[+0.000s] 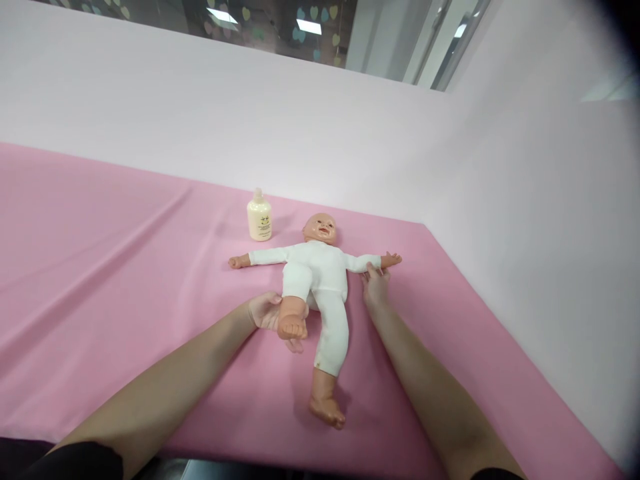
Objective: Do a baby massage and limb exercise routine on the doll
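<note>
A baby doll (pixel 327 273) in a white suit lies on its back on pink cloth, its arms spread wide. My left hand (pixel 270 312) cups the lower part of one leg from below, and that bent leg is raised with its bare foot (pixel 292 327) toward me. Part of this hand is hidden behind the foot. At the doll's other side, my right hand (pixel 376 283) has its fingers closed on the sleeve end of an outstretched arm (pixel 364 263). The other leg (pixel 331 333) lies straight on the cloth.
A pump-less looking pale yellow bottle (pixel 260 220) with a small label stands behind the doll, to the left. The pink cloth (pixel 125 267) covers the table and has wrinkles at left. White walls (pixel 525 187) border the back and right, with a window (pixel 280 27) above.
</note>
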Demonstrator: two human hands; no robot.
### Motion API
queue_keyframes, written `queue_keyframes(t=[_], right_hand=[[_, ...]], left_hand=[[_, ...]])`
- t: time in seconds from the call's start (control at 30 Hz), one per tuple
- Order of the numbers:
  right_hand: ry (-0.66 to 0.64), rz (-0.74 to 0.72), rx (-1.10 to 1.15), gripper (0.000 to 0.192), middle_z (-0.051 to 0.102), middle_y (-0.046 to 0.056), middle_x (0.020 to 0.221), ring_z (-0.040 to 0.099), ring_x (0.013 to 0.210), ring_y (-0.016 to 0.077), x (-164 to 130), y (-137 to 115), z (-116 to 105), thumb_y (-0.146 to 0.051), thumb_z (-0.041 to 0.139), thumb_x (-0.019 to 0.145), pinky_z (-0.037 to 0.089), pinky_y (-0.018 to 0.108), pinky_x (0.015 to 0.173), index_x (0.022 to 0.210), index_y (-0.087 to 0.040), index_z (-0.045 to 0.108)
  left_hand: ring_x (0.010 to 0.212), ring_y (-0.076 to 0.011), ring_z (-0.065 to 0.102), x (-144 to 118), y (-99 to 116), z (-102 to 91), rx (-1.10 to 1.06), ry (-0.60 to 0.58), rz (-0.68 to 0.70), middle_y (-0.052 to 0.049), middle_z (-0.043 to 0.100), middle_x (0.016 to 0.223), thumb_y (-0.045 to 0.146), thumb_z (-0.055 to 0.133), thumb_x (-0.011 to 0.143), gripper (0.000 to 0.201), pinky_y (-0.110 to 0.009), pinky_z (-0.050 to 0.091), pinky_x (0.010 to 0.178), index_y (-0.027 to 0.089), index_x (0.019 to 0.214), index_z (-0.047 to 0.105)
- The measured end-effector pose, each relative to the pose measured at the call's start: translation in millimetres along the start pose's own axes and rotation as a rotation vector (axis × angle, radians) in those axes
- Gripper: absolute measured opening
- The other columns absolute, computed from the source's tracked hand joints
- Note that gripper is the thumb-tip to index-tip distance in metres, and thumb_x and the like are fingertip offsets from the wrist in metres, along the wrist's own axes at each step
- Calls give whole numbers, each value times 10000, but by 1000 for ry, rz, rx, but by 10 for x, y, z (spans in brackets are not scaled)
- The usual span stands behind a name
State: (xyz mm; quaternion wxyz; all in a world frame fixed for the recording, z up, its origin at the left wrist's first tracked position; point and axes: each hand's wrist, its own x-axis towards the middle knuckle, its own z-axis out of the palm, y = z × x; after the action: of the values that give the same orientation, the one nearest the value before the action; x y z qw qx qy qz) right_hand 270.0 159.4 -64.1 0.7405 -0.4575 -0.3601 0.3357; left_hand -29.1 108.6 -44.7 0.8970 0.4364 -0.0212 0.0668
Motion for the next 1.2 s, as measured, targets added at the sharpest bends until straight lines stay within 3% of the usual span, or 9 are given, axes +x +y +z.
queue_keyframes(t=[0.1, 0.23, 0.43, 0.57, 0.7, 0.9, 1.07, 1.2], right_hand=[[60, 120, 77, 691, 495, 98, 1329, 585, 1156, 219, -35, -89, 37, -298, 664, 712, 500, 461, 966, 1312, -274, 321], [83, 135, 111, 701, 504, 76, 1323, 592, 1140, 205, -83, -175, 79, -277, 680, 695, 501, 434, 972, 1307, -286, 339], [100, 152, 119, 691, 510, 68, 1309, 597, 1121, 201, -100, -186, 86, -279, 688, 689, 513, 427, 955, 1294, -287, 354], [67, 109, 77, 665, 510, 80, 1301, 591, 1126, 210, -108, -202, 90, -296, 669, 704, 522, 434, 927, 1289, -278, 355], [45, -71, 8, 627, 494, 118, 1323, 584, 1128, 218, -141, -263, 138, -303, 695, 690, 506, 431, 937, 1231, -230, 387], [-181, -312, -222, 453, 568, 99, 1254, 575, 1123, 209, -285, -318, 202, -297, 669, 753, 472, 412, 972, 1167, -210, 506], [-423, -631, -583, 252, 654, 57, 1112, 580, 1082, 217, -368, -325, 183, -238, 569, 843, 434, 459, 997, 1094, -245, 592], [-541, -842, -684, 279, 662, 55, 1103, 579, 1088, 218, -360, -335, 188, -156, 465, 864, 442, 453, 983, 1087, -253, 603]], left_hand=[[761, -274, 662, 9, -13, -16, -86, -48, 29, -111, 672, 863, 493, 539, 685, 498, -441, 503, 748, 104, 996, 512], [751, -231, 663, 33, -13, -1, -76, -50, 86, -114, 668, 889, 459, 529, 702, 483, -379, 520, 710, 85, 1005, 492], [741, -259, 673, 38, 32, 70, -69, -89, 5, -95, 661, 883, 448, 518, 702, 540, -429, 524, 674, 102, 1106, 424], [739, -275, 675, 45, 25, 61, -100, -107, 53, -116, 673, 868, 467, 518, 704, 508, -426, 523, 673, 105, 1055, 461], [714, -243, 667, 49, 45, 47, -172, -10, 128, -145, 672, 966, 443, 481, 738, 500, -392, 511, 677, 81, 1084, 479], [428, -97, 474, 27, 156, 45, -257, 141, 291, -33, 621, 671, 496, 435, 776, 496, -274, 474, 541, 74, 1016, 537], [450, -111, 454, 52, 171, 16, -243, 300, 271, -12, 555, 606, 527, 446, 775, 490, -267, 444, 528, 89, 965, 557], [508, -142, 510, 81, 161, 6, -259, 344, 269, -27, 569, 622, 532, 472, 769, 489, -290, 458, 565, 84, 935, 577]])
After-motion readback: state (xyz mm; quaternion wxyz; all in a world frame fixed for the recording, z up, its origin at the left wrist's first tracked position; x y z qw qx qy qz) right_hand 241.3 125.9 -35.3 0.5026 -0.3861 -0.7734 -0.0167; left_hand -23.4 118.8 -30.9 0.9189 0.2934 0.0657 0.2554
